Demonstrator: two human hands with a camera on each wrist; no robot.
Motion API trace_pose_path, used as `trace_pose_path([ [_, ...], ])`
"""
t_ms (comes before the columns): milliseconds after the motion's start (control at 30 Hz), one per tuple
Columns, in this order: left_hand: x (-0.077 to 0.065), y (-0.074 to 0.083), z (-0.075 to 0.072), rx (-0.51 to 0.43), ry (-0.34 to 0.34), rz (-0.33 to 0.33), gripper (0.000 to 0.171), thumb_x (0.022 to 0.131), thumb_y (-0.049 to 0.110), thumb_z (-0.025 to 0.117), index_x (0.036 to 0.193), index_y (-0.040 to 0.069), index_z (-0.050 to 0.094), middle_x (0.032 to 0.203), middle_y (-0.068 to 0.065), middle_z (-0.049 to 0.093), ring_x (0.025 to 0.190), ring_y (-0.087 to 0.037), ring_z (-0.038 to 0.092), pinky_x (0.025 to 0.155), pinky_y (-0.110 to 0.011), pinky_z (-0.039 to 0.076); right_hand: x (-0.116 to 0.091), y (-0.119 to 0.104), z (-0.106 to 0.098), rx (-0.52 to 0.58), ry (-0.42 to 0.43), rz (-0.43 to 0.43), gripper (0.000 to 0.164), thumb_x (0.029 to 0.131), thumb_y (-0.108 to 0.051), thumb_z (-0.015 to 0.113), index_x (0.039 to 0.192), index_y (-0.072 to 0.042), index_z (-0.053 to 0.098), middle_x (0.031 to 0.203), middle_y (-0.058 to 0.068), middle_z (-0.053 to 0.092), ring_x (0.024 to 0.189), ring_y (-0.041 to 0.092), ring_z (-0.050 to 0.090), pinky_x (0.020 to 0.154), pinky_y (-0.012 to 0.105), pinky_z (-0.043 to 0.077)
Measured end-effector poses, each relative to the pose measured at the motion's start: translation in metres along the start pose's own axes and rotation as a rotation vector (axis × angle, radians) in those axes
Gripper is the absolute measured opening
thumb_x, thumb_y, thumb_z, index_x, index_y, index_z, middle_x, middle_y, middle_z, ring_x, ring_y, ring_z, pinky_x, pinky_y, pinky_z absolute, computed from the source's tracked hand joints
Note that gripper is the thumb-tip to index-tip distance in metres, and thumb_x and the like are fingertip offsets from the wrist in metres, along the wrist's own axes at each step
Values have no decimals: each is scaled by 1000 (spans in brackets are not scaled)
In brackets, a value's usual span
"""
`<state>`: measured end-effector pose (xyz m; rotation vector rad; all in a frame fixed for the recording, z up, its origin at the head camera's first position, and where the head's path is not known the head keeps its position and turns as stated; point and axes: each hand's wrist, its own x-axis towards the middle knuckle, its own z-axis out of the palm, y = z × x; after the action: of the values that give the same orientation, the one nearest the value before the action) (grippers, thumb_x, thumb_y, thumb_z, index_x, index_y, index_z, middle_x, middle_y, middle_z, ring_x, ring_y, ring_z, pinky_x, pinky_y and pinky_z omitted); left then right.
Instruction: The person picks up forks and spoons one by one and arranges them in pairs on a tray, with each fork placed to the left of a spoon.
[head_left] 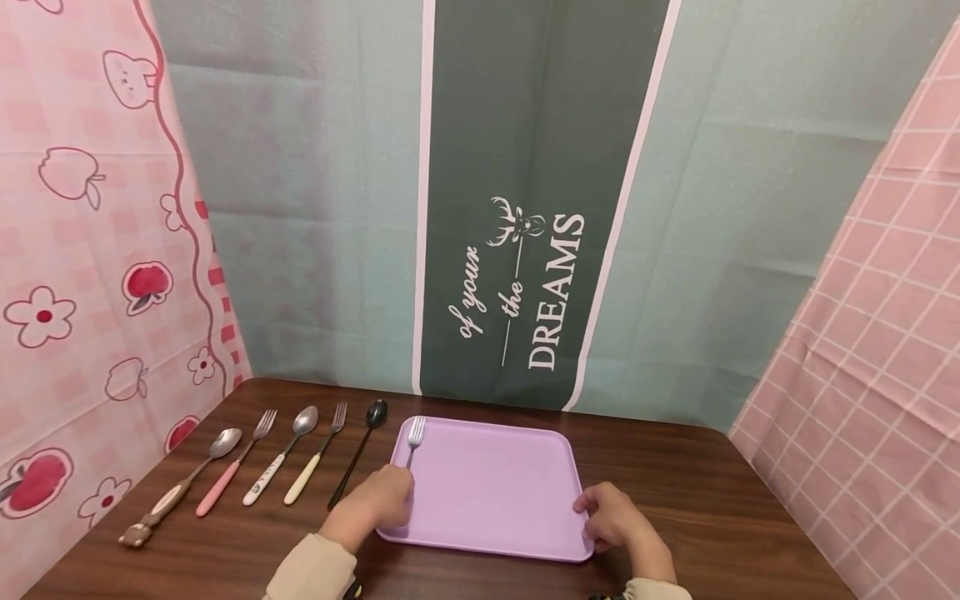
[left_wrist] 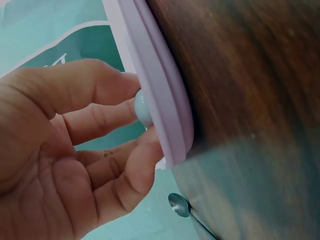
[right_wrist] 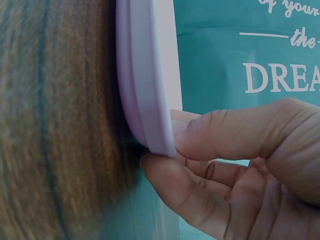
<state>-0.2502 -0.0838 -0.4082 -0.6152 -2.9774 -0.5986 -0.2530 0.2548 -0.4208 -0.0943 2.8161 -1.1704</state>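
A light purple tray (head_left: 495,492) lies on the dark wooden table. At its left side my left hand (head_left: 386,493) pinches a fork (head_left: 416,433), whose metal tines point to the tray's far left corner. The rounded pale blue-green end of the fork's handle (left_wrist: 143,107) shows between thumb and fingers in the left wrist view; the rest of the handle is hidden by the hand. My right hand (head_left: 611,518) grips the tray's right rim near the front corner, thumb on the inside and a finger under the edge (right_wrist: 160,135) in the right wrist view.
Left of the tray lie a black spoon (head_left: 362,454), a yellow-handled fork (head_left: 317,457), a white-handled spoon (head_left: 281,458), a pink-handled fork (head_left: 236,467) and a spoon with a bear-shaped handle end (head_left: 180,490). Cloth curtains (head_left: 345,208) stand behind the table and at both sides.
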Motion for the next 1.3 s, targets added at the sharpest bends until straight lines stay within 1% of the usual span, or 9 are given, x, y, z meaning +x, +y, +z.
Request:
trace_pose_path([
  [167,1,0,1,76,13,9,20,67,-3,62,58,8,48,59,-3,43,53,-18,40,49,-35,39,-1,-2,-1,3,-8,5,31,57,19,60,82,2,60,68,8,51,52,20,56,45,34,50],
  [433,0,2,0,107,31,32,21,67,-2,63,56,8,49,59,-4,43,53,-18,41,51,-37,40,-1,-2,-1,11,-10,11,31,55,19,59,82,2,60,69,8,51,53,20,56,45,35,50],
  [600,0,3,0,112,38,30,19,68,-2,63,57,7,50,58,-4,45,53,-19,43,50,-38,41,-1,-2,-1,8,-9,16,31,56,19,59,82,3,60,70,9,52,53,21,56,45,35,50],
  [900,0,4,0,130,29,1,17,72,0,63,60,6,52,62,-6,47,57,-20,46,53,-39,43,0,-3,0,-4,-5,37,30,57,19,60,82,2,61,71,9,52,54,21,57,45,35,50],
  [1133,-1,5,0,102,18,-9,19,75,0,59,60,6,49,62,-6,44,55,-19,43,50,-39,42,0,-3,0,-2,-1,36,30,58,18,61,83,2,61,71,9,52,53,21,56,45,35,50],
  [1300,-2,4,-2,80,-3,-2,17,74,-1,60,62,6,51,64,-6,43,57,-19,42,52,-39,41,0,-4,0,-6,0,42,29,59,18,61,83,2,61,71,9,51,53,21,56,46,35,50],
])
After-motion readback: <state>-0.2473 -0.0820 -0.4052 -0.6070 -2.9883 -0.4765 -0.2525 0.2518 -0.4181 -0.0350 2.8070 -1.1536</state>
